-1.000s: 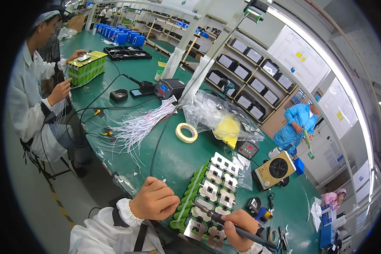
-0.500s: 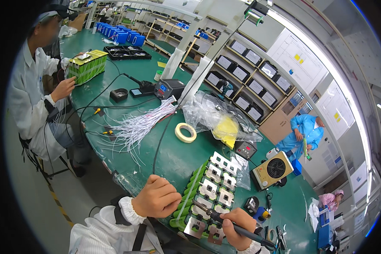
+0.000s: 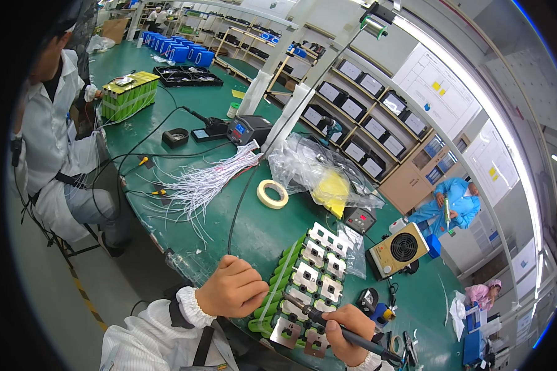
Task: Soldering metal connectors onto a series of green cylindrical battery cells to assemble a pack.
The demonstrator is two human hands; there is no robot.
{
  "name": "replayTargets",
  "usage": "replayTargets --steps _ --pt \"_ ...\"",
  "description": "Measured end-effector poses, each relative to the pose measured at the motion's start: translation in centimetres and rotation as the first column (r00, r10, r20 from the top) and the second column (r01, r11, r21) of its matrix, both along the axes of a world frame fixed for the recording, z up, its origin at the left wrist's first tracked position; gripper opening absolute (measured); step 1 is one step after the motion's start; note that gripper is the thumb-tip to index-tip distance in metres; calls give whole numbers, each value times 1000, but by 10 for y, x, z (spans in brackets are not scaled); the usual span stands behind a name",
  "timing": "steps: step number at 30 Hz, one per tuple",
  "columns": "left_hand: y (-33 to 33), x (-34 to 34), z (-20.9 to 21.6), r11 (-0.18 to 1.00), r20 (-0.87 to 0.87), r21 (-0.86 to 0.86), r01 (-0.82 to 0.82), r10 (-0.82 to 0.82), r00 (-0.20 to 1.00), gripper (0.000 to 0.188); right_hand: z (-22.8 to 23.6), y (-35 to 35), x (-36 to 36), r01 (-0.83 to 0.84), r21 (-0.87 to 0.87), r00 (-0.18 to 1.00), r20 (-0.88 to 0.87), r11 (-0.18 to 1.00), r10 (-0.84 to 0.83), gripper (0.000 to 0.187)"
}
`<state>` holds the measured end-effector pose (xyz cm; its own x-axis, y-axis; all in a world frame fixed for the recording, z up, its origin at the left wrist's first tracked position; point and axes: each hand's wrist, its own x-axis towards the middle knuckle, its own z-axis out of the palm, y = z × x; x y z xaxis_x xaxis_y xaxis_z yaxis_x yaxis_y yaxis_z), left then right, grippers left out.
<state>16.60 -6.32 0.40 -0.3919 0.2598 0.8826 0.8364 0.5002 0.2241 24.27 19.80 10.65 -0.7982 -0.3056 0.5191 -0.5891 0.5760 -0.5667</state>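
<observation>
In front of me lies a battery pack point(image 3: 281, 282) of green cylindrical cells with silvery metal plates point(image 3: 305, 276) across its top. My right hand point(image 3: 350, 332) is closed around a soldering iron point(image 3: 315, 314), whose tip touches or nearly touches one of the plates near the close end. My left hand point(image 3: 234, 289) is at the pack's left side, fingers pinched on solder wire; a thin end pokes out toward the iron's tip. A dark line point(image 3: 246, 191) runs from that hand up to a solder spool point(image 3: 374, 27) overhead.
Masking tape point(image 3: 272, 194), a bundle of white wires point(image 3: 210, 179) and plastic bags point(image 3: 303, 162) lie beyond the pack. A small fan unit point(image 3: 397, 250) and pliers point(image 3: 410, 347) are to the right. Leftward, a co-worker point(image 3: 52, 136) sits by another green pack point(image 3: 129, 98).
The co-worker at left has leaned back, and one hand has left the far green pack. The person in blue has shifted slightly right. My hands and iron have barely moved.
</observation>
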Motion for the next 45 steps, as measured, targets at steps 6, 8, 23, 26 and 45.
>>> replayTargets --steps 6,8,23,26,45 --pt "-1 1 -1 1000 3 0 -17 17 1000 13 -3 1 -1 -10 -12 1000 -14 1000 10 11" --pt "-1 1 -1 1000 8 -5 -16 16 1000 12 -3 1 -2 -15 -10 1000 -17 1000 14 11" --pt "9 -4 -2 1000 -5 1 17 -17 1000 15 -2 0 0 4 3 1000 -20 1000 -3 13" --pt "9 -5 -1 1000 2 -1 23 -23 1000 15 -2 1 1 2 12 1000 -15 1000 -2 12" --pt "-48 94 -67 980 74 -138 -141 152 986 22 -1 3 5 19 -36 999 -30 999 -20 11"
